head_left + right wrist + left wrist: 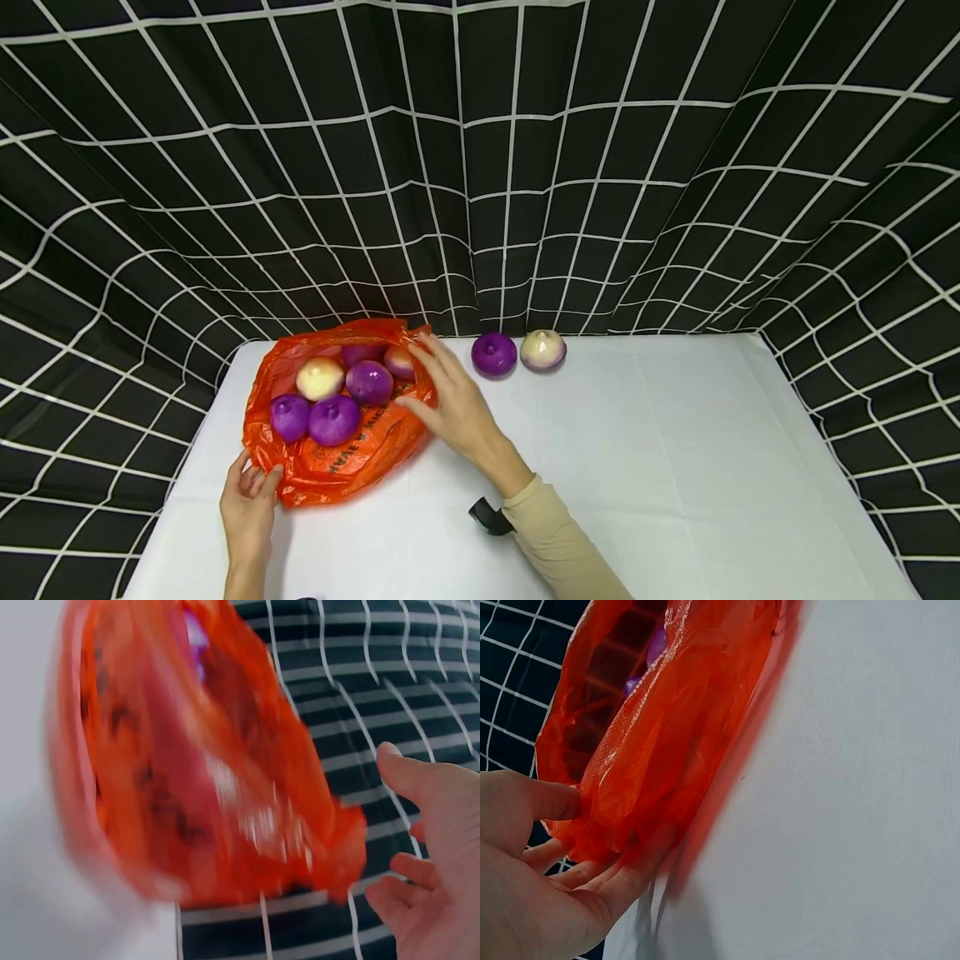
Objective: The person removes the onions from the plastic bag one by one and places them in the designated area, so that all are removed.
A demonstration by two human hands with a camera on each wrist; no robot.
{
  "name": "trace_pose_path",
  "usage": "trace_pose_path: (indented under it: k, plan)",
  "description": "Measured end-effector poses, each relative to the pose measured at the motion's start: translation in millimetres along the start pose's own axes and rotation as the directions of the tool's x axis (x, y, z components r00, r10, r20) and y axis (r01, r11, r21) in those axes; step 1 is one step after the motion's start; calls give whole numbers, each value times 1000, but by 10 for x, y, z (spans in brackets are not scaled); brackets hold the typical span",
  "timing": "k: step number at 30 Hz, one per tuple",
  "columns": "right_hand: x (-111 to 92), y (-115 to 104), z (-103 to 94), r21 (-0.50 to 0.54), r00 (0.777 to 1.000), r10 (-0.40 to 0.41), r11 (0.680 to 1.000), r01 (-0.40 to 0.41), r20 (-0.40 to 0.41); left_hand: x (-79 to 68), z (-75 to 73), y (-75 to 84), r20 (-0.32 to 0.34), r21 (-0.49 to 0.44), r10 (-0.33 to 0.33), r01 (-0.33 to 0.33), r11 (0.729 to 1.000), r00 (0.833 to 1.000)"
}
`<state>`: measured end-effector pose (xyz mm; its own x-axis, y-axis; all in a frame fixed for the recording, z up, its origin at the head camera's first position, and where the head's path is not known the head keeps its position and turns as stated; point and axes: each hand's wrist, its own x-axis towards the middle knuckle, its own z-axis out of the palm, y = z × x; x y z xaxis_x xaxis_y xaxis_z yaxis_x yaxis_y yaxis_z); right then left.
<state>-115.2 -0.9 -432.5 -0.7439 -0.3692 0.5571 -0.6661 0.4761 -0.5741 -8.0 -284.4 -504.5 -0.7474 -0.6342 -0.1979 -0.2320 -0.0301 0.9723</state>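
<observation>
An orange-red plastic bag [375, 446] lies wide open at the left of the table, with printed lettering on its inside. Several shiny onions show in its mouth, among them a pale onion [320, 378] and a purple onion [334, 420]. At the bag's near left corner my left hand [249, 508] holds the edge, the thumb on one side and the fingers partly behind the film [630, 817]. My right hand [461, 408] is at the bag's right rim, fingers spread; the right wrist view has this hand [435, 847] apart from the film, holding nothing.
Beyond the bag's right side, near the table's back edge, sit a purple onion [493, 355] and a whitish onion [543, 350] side by side. A black curtain with white grid lines [495, 208] surrounds the white table [645, 467] at the back and sides.
</observation>
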Motion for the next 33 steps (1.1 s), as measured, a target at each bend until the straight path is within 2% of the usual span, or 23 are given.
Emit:
trace_pose_path:
  k: [5,9,13,19,24,29,33]
  plan:
    - [25,-237,314,-3,991,-42,999,43,127,7,-51,11,9,0,-15,15,1000,1000]
    - [40,-344,561,-57,972,-15,998,29,235,2,-64,8,18,12,-15,15,1000,1000]
    - [59,-418,820,-82,956,27,997,-3,293,-1,-56,-3,14,32,1,-1,999,1000]
    - [29,-464,1161,-192,929,126,980,-61,348,-4,-34,-37,11,25,10,-11,1000,1000]
    - [-26,-449,1308,-255,908,193,962,-100,372,-16,-5,-43,24,9,19,-20,1000,1000]
    - [-61,-410,1397,-286,911,206,953,-104,357,-12,-25,-28,27,40,20,-21,999,999]
    - [-72,-400,1427,-291,917,212,950,-112,339,-3,-31,-39,23,18,10,-10,1000,1000]
